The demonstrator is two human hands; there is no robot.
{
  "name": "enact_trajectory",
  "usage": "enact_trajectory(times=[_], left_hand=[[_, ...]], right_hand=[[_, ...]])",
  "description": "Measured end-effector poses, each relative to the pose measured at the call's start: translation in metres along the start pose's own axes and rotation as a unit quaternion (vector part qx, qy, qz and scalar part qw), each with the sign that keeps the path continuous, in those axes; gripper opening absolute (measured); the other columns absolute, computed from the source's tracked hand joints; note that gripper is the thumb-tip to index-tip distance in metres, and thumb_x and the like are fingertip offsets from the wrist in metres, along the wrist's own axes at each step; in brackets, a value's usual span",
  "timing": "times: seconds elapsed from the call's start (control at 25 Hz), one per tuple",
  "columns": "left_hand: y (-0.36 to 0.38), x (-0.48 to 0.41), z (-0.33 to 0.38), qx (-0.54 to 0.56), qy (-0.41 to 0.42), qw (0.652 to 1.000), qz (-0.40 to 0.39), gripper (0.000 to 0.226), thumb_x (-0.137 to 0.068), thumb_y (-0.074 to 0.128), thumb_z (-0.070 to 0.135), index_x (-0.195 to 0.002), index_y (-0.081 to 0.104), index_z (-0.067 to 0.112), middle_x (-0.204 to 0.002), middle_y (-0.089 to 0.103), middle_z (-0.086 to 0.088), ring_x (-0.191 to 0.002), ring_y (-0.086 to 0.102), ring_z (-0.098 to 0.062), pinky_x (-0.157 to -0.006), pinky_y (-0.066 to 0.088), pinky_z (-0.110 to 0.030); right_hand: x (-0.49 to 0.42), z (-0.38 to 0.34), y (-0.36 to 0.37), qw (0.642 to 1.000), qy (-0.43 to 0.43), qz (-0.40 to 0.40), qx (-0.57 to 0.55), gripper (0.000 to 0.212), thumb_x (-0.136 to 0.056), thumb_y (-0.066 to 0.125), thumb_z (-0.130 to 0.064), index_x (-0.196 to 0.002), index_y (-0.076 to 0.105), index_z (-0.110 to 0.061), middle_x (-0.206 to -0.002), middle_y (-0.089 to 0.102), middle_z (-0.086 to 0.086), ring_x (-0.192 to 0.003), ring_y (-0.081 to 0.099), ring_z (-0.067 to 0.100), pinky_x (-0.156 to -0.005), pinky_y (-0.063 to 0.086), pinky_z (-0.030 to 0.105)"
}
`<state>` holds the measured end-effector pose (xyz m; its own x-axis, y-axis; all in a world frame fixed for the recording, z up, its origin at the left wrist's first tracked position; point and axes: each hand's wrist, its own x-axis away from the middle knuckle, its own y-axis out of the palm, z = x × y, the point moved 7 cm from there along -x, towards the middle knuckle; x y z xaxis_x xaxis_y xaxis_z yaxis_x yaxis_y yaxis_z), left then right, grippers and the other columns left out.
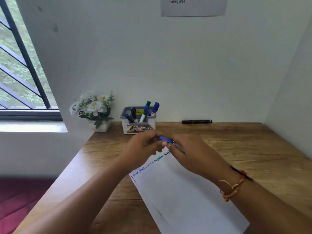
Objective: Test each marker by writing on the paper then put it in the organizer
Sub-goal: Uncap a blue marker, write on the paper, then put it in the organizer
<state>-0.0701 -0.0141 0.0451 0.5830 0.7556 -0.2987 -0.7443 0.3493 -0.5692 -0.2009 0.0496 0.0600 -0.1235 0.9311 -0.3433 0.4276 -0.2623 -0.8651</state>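
Both hands meet above the top edge of the white paper (182,191), which bears blue, green and dark test scribbles along that edge. My left hand (143,147) pinches the blue cap (165,139) of a marker. My right hand (189,152) grips the marker's body, which is mostly hidden by its fingers. Whether the cap is on or off the marker cannot be told. Behind the hands stands the grey and white organizer (139,128) with several markers upright in it, blue, green and black. A black marker (196,121) lies at the back of the desk by the wall.
The wooden desk (253,149) sits in a white corner, walls behind and at right. A white pot of artificial flowers (94,110) stands left of the organizer. A barred window is at far left, and a printed notice (194,5) hangs on the wall above.
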Motion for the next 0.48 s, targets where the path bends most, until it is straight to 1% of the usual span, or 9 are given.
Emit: enact_trajectory(times=[0.08, 0.16, 0.24, 0.32, 0.4, 0.48], left_hand=[[0.0, 0.007, -0.007, -0.006, -0.005, 1.0, -0.009, 0.009, -0.095, 0.063, 0.027, -0.102, 0.069, 0.026, -0.087, 0.074, 0.005, -0.08, 0.07, -0.008, -0.08, 0.06, -0.034], [0.003, 0.009, -0.011, -0.005, 0.003, 0.999, -0.035, 0.008, -0.097, 0.062, 0.025, -0.102, 0.068, 0.025, -0.087, 0.074, 0.004, -0.081, 0.071, -0.01, -0.08, 0.06, -0.033], [0.007, 0.011, -0.014, 0.0, 0.006, 0.998, -0.058, 0.007, -0.097, 0.061, 0.025, -0.1, 0.067, 0.024, -0.086, 0.074, 0.004, -0.082, 0.072, -0.009, -0.078, 0.06, -0.03], [0.009, 0.012, -0.014, 0.004, 0.005, 0.998, -0.066, 0.004, -0.096, 0.061, 0.025, -0.097, 0.065, 0.026, -0.086, 0.074, 0.004, -0.081, 0.072, -0.009, -0.076, 0.06, -0.029], [0.008, 0.012, -0.01, 0.009, 0.008, 0.998, -0.064, 0.005, -0.096, 0.061, 0.022, -0.097, 0.064, 0.025, -0.086, 0.074, 0.002, -0.081, 0.072, -0.011, -0.075, 0.061, -0.029], [-0.001, 0.012, -0.009, 0.056, -0.007, 0.998, -0.03, 0.006, -0.097, 0.059, 0.018, -0.1, 0.064, 0.018, -0.09, 0.075, -0.003, -0.085, 0.073, -0.013, -0.076, 0.06, -0.028]], right_hand=[[0.004, -0.002, 0.009, 1.0, 0.003, 0.0, -0.001, 0.024, -0.102, 0.042, -0.048, -0.102, 0.062, -0.035, -0.08, 0.063, -0.012, -0.069, 0.058, 0.007, -0.057, 0.046, 0.028], [0.007, 0.0, 0.014, 1.0, 0.009, -0.005, -0.003, 0.026, -0.102, 0.043, -0.05, -0.103, 0.064, -0.036, -0.079, 0.064, -0.011, -0.068, 0.058, 0.007, -0.06, 0.05, 0.034], [0.01, 0.005, 0.016, 1.0, 0.016, -0.024, -0.004, 0.025, -0.102, 0.043, -0.05, -0.107, 0.064, -0.038, -0.078, 0.063, -0.011, -0.068, 0.058, 0.007, -0.062, 0.051, 0.036], [0.012, 0.005, 0.018, 0.999, 0.019, -0.041, 0.006, 0.028, -0.102, 0.042, -0.052, -0.114, 0.064, -0.041, -0.08, 0.064, -0.011, -0.069, 0.058, 0.007, -0.064, 0.052, 0.037], [0.012, 0.002, 0.018, 0.998, 0.023, -0.053, 0.011, 0.032, -0.102, 0.04, -0.052, -0.12, 0.063, -0.038, -0.084, 0.065, -0.01, -0.072, 0.058, 0.008, -0.062, 0.048, 0.033], [0.015, 0.005, 0.016, 0.996, 0.055, -0.072, -0.014, 0.031, -0.103, 0.039, -0.048, -0.123, 0.058, -0.035, -0.088, 0.064, -0.011, -0.076, 0.058, 0.009, -0.062, 0.043, 0.029]])
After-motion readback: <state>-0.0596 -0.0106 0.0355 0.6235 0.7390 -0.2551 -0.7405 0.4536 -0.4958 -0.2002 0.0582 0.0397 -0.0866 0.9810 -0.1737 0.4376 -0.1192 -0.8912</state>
